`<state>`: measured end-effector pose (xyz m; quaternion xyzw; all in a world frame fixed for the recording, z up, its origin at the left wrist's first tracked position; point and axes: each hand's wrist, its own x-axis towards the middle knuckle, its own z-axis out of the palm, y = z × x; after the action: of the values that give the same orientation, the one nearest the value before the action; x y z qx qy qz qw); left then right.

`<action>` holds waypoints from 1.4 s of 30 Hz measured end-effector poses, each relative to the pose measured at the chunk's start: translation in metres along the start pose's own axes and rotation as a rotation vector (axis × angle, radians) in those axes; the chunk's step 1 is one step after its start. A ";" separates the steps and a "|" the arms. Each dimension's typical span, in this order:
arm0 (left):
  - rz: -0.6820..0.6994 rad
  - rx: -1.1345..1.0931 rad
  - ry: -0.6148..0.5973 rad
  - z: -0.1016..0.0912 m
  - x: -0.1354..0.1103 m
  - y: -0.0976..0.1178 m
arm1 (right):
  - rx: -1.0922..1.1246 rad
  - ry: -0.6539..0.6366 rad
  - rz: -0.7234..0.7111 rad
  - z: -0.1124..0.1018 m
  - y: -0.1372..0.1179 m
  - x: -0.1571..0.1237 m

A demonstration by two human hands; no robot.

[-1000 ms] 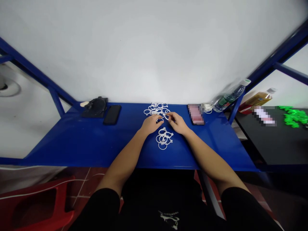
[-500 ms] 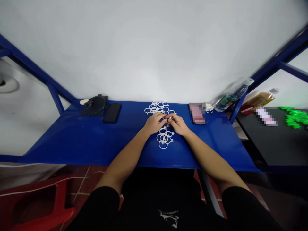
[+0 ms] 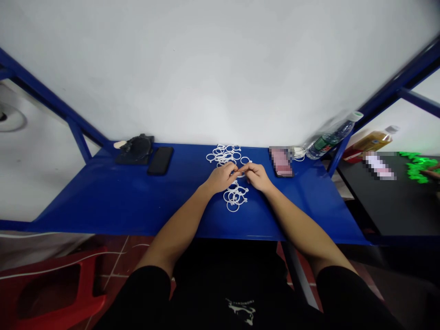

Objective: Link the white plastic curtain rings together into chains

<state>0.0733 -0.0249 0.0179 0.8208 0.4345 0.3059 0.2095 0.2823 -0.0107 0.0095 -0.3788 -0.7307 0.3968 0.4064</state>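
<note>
My left hand [image 3: 220, 178] and my right hand [image 3: 257, 176] meet fingertip to fingertip over the blue table [image 3: 113, 201]. Both are pinched together on a small white plastic ring [image 3: 241, 171] that is mostly hidden by the fingers. Just below the hands lies a near cluster of white rings [image 3: 235, 198]. A far heap of loose white rings [image 3: 225, 155] lies beyond the hands, close to the white wall.
A black phone [image 3: 160, 161] and a dark pouch [image 3: 135, 149] lie at the back left. A pink-cased phone [image 3: 282, 161], a coiled white cable [image 3: 298, 153] and a tilted water bottle [image 3: 330, 136] are at the back right. A red stool [image 3: 51, 293] stands low on the left. Green parts [image 3: 417, 167] lie on a black table to the right.
My hands have drawn closer together, fingertips now touching over the ring. The near cluster of rings has stayed put. Another person's fingertip has appeared by the green parts at the right edge.
</note>
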 end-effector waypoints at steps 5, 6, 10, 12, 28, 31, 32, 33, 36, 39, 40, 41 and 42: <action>0.006 0.011 -0.003 -0.001 0.000 -0.002 | 0.049 -0.028 0.026 0.000 0.000 -0.002; 0.007 0.012 0.001 -0.002 0.000 -0.002 | 0.051 -0.031 0.025 0.000 0.000 -0.002; -0.014 0.022 0.013 -0.002 0.000 -0.004 | 0.049 -0.031 0.004 0.000 -0.002 -0.002; -0.031 0.029 0.005 -0.002 0.000 -0.005 | 0.045 -0.025 0.001 0.000 -0.003 -0.001; -0.024 -0.045 -0.029 -0.007 -0.002 0.003 | -0.184 0.169 -0.016 -0.007 0.025 0.009; -0.002 -0.037 -0.059 -0.008 -0.002 0.003 | -0.340 0.152 -0.019 -0.015 0.031 0.013; 0.000 -0.038 -0.068 -0.008 -0.002 0.003 | -0.371 0.145 -0.026 -0.017 0.033 0.014; 0.000 -0.041 -0.072 -0.009 -0.003 0.004 | -0.399 0.141 -0.039 -0.019 0.034 0.015; 0.034 -0.038 -0.076 -0.010 -0.003 0.006 | -0.527 0.142 -0.045 -0.023 0.038 0.015; 0.102 -0.011 -0.124 -0.010 -0.004 0.008 | -0.703 0.125 0.079 -0.025 0.040 0.014; 0.114 -0.002 -0.147 -0.009 -0.004 0.009 | -0.748 0.114 0.119 -0.025 0.041 0.014; 0.116 0.006 -0.164 -0.009 -0.004 0.009 | -0.781 0.098 0.144 -0.025 0.041 0.014; 0.111 0.014 -0.169 -0.008 -0.004 0.008 | -0.800 0.082 0.152 -0.024 0.042 0.014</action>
<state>0.0709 -0.0320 0.0273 0.8678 0.3713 0.2438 0.2226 0.3084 0.0246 -0.0148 -0.5755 -0.7805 0.0948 0.2252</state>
